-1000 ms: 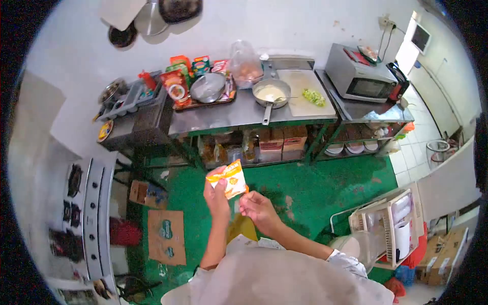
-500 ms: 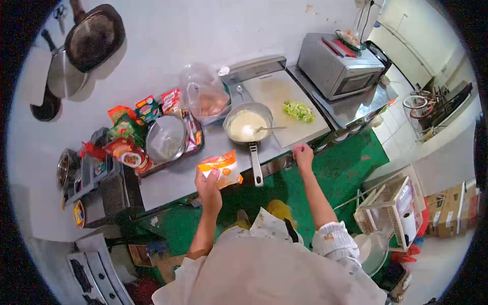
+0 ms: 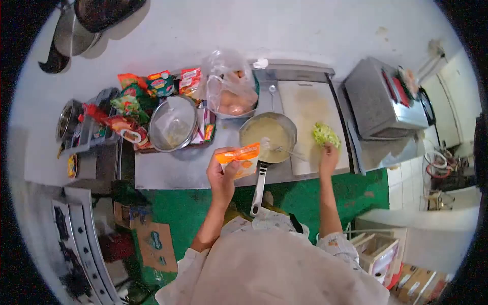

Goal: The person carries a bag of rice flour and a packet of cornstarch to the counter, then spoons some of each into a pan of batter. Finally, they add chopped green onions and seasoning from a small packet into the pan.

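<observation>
Gripping packet [image 3: 247, 165] with left hand [image 3: 222, 175] near pan [image 3: 260, 129]; packet's white-on-orange lettering [image 3: 248, 151] too blurred to read; right hand [image 3: 329, 155] at greens [image 3: 325, 133]; cannot tell whether that grip is closed.

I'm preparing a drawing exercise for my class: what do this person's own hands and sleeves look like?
The left hand and right hand show no gloves. The left sleeve and right sleeve are whitish, ending well short of the wrists; the right looks gathered, with small faint printed marks.
</observation>
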Available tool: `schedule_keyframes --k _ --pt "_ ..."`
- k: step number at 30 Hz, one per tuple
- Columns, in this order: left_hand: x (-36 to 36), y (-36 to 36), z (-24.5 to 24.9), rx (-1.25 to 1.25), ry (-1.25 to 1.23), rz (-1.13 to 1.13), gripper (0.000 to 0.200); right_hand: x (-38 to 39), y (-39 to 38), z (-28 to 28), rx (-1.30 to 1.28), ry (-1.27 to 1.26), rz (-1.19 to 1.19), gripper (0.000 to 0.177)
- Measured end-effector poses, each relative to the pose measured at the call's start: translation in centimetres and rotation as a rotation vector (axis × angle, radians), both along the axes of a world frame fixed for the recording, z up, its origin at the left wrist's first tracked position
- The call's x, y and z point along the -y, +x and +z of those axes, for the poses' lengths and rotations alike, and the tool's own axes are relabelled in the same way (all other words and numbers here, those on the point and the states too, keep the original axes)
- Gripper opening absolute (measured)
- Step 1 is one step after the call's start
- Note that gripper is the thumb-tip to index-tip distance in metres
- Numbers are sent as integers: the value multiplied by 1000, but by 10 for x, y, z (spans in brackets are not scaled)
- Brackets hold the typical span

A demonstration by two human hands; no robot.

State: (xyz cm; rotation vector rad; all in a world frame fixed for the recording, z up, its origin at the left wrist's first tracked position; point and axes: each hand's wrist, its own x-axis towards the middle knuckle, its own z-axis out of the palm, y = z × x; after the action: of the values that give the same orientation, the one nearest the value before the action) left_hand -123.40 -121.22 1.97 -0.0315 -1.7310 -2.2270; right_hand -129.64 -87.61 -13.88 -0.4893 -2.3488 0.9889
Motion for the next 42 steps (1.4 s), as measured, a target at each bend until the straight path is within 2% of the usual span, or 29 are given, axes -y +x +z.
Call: schedule_keyframes --k 1,3,5,7,8,10,11,15,17,23,25,27,29,31,35,37,38,40,42 --pt "-6 -2 1 -51 -82 24 25 12 1 49 -3 -106 -33 19" --pt "-17 -4 2 -63 -82 52 23 37 -3 121 -117 -158 250 18" --pt "-27 -4 2 -99 -139 80 22 80 3 189 -38 -150 652 18" --pt "-35 -4 1 -106 -190 121 22 114 7 228 -16 21 941 22" --pt "-38 -4 2 -119 -242 151 22 119 6 242 -19 23 956 22" --pt "-38 -3 6 -163 -343 187 23 127 0 260 11 180 1203 21" --pt "-37 -2 8 -197 -442 207 24 128 -3 262 3 181 1222 21" --pt "-40 0 15 -196 -458 236 25 134 -10 268 -48 261 1353 14" --pt "-47 2 22 -99 -187 265 22 136 -12 270 -74 279 1385 12" --pt "-41 1 14 -59 -189 250 19 140 -19 265 -210 153 1454 13" --pt "-38 -1 12 -58 -246 259 20 142 -18 273 -40 113 1451 16" --pt "-36 -4 14 -60 -300 265 21 145 -18 280 11 122 1470 18" --pt "-35 -8 20 -268 -524 319 23 150 -19 285 65 133 1490 20" --pt "-34 -10 22 -275 -545 318 24 154 -20 287 264 73 1487 22" --pt "-33 -10 17 -282 -552 313 26 156 -24 287 453 18 1477 23" --pt "-35 -10 16 -243 -527 317 26 158 -26 276 180 209 1542 24" --pt "-35 -9 16 -204 -503 322 26 160 -27 270 180 209 1542 24" --pt "-33 -11 14 -233 -502 329 26 162 -31 261 -174 308 1566 25" --pt "-31 -11 14 -263 -500 336 27 166 -32 260 -166 283 1552 24"
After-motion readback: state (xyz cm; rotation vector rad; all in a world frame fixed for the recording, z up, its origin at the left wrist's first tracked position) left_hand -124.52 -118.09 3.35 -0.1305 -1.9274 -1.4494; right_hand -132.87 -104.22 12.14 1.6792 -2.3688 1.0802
